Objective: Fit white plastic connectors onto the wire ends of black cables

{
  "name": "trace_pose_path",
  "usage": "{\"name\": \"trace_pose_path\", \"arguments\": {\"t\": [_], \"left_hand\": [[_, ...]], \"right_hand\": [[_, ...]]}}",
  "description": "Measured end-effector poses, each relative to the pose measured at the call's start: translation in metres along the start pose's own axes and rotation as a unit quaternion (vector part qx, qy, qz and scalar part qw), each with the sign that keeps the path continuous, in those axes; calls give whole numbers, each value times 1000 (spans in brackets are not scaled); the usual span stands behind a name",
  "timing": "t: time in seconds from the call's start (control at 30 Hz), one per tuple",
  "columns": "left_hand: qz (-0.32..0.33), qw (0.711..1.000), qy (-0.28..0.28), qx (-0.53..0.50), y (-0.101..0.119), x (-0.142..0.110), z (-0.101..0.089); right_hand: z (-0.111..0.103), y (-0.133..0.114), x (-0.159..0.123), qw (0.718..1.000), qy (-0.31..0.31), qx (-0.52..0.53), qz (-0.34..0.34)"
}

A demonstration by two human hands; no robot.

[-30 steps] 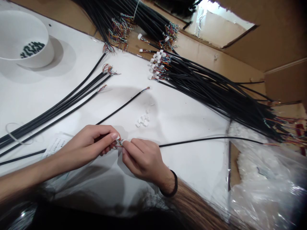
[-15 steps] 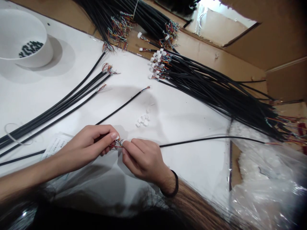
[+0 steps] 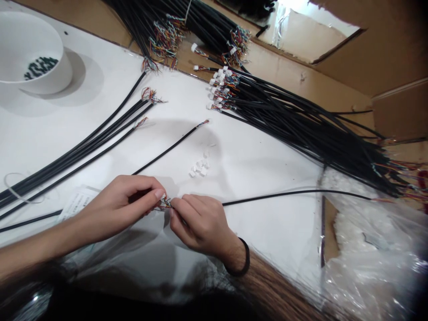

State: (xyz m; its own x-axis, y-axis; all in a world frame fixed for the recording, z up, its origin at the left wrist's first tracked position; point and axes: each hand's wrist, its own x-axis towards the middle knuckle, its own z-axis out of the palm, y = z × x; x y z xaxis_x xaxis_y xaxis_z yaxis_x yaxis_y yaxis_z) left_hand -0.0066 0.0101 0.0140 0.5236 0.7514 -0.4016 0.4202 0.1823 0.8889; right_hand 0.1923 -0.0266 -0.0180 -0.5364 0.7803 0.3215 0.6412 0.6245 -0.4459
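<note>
Both hands are on one workpiece: coloured wires [image 3: 166, 203] bridge the short gap between left hand [image 3: 123, 205] and right hand [image 3: 203, 223]. Left has thumb and fingers pinched at the wire tips, a small white piece [image 3: 163, 196] partly showing there; we can't tell whether any wire is seated. Right is closed on the wires' other side, with the black cable [image 3: 267, 196] leaving behind it toward the plastic bag [image 3: 361, 285]. Neither grip is released. Wires look fanned, not lined up; our read is that fingertip control matters more than pull, and a tug on the cable could drag them out of order.

Loose white connectors [image 3: 200, 168] sit just beyond the fingertips, beside the lone cable [image 3: 170, 146], which passes behind left. Left forearm crosses the label sheet [image 3: 78, 200], so we watch for dragging it. Cable bundle [image 3: 83, 140] lies beyond that arm, white bowl [image 3: 62, 73] farther out.

Best room for us is the table [image 3: 267, 165] between the held cable and the connector-tipped bundle [image 3: 284, 120]. Limits: cardboard edge [image 3: 185, 75] on the far side, table's right edge by the bag. Sliding right or toward the body looks OK; sweeping forward risks scattering connectors.
</note>
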Motion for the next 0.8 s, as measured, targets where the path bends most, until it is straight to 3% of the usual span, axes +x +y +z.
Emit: {"name": "trace_pose_path", "arguments": {"t": [0.27,0.8], "left_hand": [[36,993,20,114,-1,-1,-1],[35,997,17,65,1,-1,-1]], "right_hand": [[1,0,0,1000,-3,4,1],[1,2,0,1000,17,18,-5]]}}
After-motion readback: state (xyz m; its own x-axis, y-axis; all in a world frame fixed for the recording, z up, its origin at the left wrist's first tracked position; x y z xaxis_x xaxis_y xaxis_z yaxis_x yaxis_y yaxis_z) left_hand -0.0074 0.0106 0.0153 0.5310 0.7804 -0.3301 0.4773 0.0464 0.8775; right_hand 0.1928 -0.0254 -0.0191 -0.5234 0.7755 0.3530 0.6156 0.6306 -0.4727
